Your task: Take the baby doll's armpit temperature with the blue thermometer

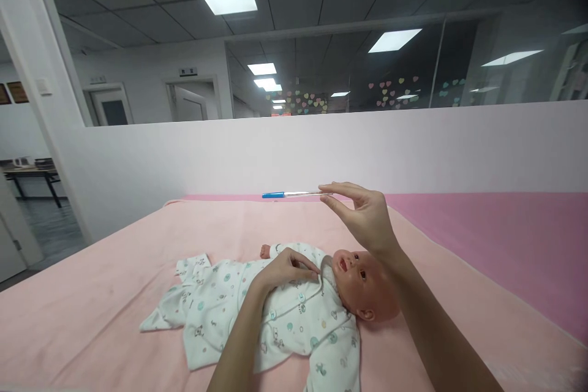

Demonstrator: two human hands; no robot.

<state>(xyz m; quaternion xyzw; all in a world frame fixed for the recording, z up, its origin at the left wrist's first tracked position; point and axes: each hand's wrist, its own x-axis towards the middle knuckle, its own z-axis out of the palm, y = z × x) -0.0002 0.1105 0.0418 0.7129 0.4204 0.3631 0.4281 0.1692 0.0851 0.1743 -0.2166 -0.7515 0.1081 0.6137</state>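
Note:
A baby doll [367, 285] lies on its back, head to the right, in a white outfit [294, 318] printed with small green and grey figures. My left hand [287, 269] rests on its chest, with curled fingers pinching the outfit's front edge near the collar. Above the doll, my right hand [361, 211] holds a thin clear glass thermometer [301, 194] with a blue end [273, 195] between thumb and fingertips. The thermometer is level and points left. My right wrist covers part of the doll's head.
A pale pink sheet [114, 306] covers the surface under the doll, with a darker pink area [514, 239] on the right. Behind stands a low white wall [321, 147] topped by glass. A table [34, 171] is in the room at far left.

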